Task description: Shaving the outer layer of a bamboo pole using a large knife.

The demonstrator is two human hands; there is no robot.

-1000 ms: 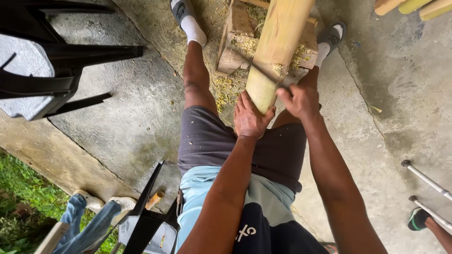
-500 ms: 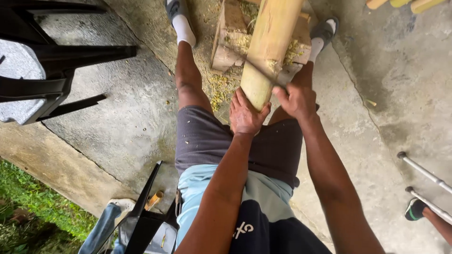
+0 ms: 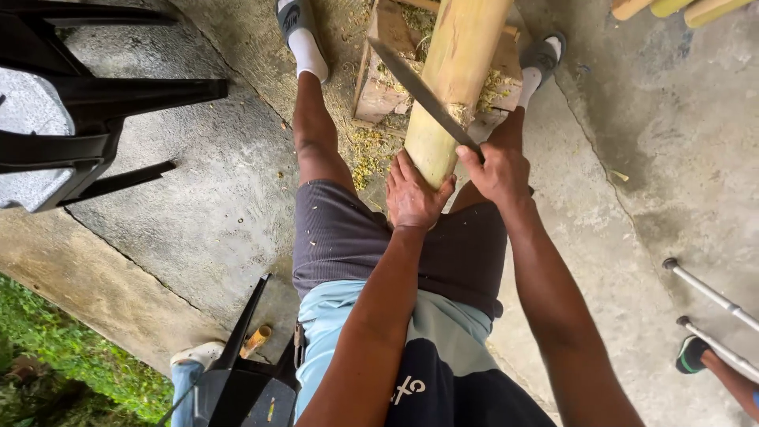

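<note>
A thick pale bamboo pole [image 3: 457, 75] slants from a wooden block [image 3: 378, 79] on the concrete up to my lap. My left hand [image 3: 413, 194] cups the pole's near end from below and the left. My right hand [image 3: 496, 168] grips the handle of a long dark machete [image 3: 419, 91], whose blade lies across the pole, pointing up and left. Yellow-green shavings [image 3: 365, 150] litter the floor near the block. My feet in grey slippers stand on either side of the block.
A black plastic chair [image 3: 71, 119] stands at the left. More cut bamboo pieces [image 3: 672, 8] lie at the top right. Metal crutch-like rods [image 3: 711, 296] and another person's foot [image 3: 692, 356] are at the right edge. Grass borders the concrete at the bottom left.
The machete blade has swung up along the pole, now showing far more of its length across the bamboo. My left hand keeps its hold on the pole's end.
</note>
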